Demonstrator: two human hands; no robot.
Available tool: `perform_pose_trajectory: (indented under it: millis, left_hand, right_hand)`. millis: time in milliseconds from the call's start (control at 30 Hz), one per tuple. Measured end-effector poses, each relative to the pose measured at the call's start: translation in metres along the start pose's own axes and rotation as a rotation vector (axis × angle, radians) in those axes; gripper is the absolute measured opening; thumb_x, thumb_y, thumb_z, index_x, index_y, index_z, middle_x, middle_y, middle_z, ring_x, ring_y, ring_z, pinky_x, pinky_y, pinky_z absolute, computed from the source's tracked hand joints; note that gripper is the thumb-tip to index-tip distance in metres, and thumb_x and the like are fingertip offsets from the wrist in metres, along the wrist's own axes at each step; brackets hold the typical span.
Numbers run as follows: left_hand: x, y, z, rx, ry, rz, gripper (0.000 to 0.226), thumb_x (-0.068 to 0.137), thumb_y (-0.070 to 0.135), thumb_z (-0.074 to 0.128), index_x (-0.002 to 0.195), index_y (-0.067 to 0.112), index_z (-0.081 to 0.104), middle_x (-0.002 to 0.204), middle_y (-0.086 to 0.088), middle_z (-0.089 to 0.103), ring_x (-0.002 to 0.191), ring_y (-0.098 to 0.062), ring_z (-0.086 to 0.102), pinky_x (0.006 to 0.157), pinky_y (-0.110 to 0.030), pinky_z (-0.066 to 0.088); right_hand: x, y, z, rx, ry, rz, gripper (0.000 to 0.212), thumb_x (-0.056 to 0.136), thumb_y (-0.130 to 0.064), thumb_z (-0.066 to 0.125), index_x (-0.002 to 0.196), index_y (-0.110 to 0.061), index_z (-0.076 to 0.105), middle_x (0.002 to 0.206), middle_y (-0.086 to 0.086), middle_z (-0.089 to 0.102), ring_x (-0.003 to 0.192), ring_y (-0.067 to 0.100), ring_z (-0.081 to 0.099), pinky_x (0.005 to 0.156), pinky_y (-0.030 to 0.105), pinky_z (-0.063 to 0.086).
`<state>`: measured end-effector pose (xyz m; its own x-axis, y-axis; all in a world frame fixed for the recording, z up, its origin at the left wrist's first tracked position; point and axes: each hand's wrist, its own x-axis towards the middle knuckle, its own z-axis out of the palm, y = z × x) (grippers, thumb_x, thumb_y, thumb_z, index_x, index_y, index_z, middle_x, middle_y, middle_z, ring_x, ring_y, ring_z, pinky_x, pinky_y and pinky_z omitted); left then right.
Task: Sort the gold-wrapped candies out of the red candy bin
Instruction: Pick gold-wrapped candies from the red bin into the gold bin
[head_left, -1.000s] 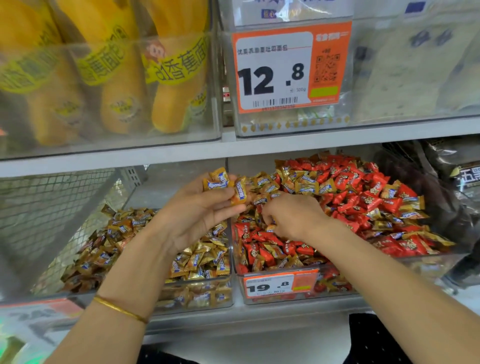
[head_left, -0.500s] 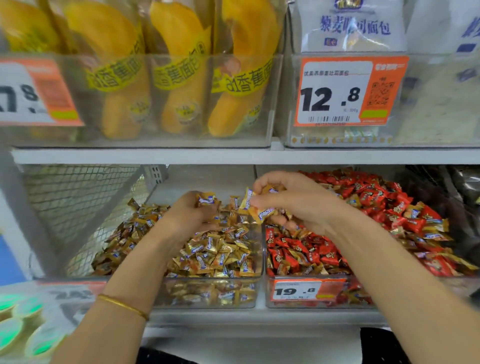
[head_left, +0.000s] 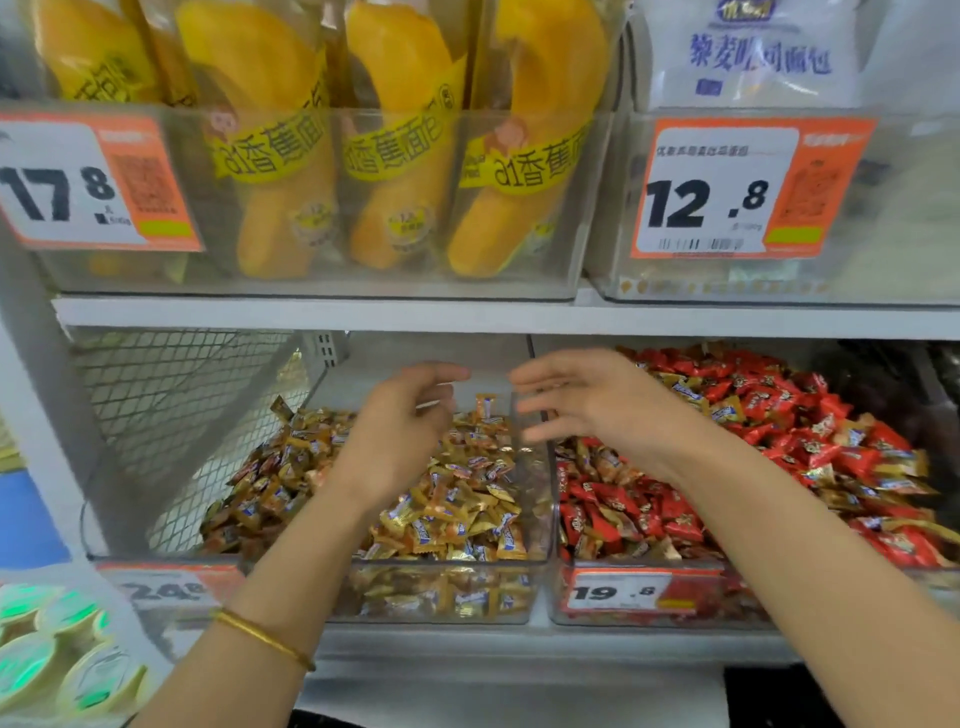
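Right now both hands are spread and empty, the left hand (head_left: 410, 415) over the clear bin of gold candies (head_left: 457, 499), the right hand (head_left: 587, 400) above the wall between that bin and the red candy bin (head_left: 649, 597) at its three o'clock. One gold piece (head_left: 487, 406) looks to be mid-air between them. Gold-wrapped candies (head_left: 883, 488) lie scattered through the red heap, mostly toward two and four o'clock from the right hand. I would go for the ones on top there, pinching by the twisted ends so no red ones ride along. How many sit buried I cannot tell; the right forearm covers the bin's near corner, and the dark packets (head_left: 930, 395) at far right are blurred.
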<state>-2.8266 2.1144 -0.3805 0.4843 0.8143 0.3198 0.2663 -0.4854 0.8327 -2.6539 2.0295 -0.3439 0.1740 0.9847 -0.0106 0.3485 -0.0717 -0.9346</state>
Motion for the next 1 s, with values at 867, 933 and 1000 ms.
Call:
perform_pose_trajectory:
  millis: [867,933,1000]
  left_hand:
    - [0.033,0.012,0.075,-0.066,-0.129,0.085,0.037,0.093,0.012,0.053,0.116,0.040,0.047,0.130,0.018,0.045,0.111,0.022,0.038,0.106,-0.018,0.030]
    - [0.031,0.012,0.075,-0.041,-0.124,0.091,0.035,0.093,0.014,0.052,0.118,0.038,0.049,0.128,0.018,0.046,0.113,0.016,0.041,0.105,-0.017,0.030]
    - [0.031,0.012,0.075,0.023,-0.113,0.101,0.034,0.093,0.017,0.053,0.123,0.032,0.051,0.129,0.015,0.046,0.119,0.004,0.040,0.099,-0.008,0.028]
  right_hand:
    - [0.101,0.057,-0.043,-0.803,-0.463,0.218,0.058,0.092,-0.060,0.034,0.132,-0.021,0.051,0.146,0.002,0.040,0.134,0.023,0.036,0.112,0.041,0.026]
    - [0.082,0.058,-0.045,-0.829,-0.475,0.135,0.058,0.094,-0.056,0.033,0.137,-0.020,0.046,0.147,0.003,0.039,0.133,0.021,0.037,0.112,0.040,0.027]
    - [0.063,0.059,-0.052,-0.829,-0.443,0.064,0.042,0.099,-0.037,0.036,0.129,-0.012,0.054,0.135,0.007,0.050,0.122,0.022,0.046,0.106,0.036,0.033]
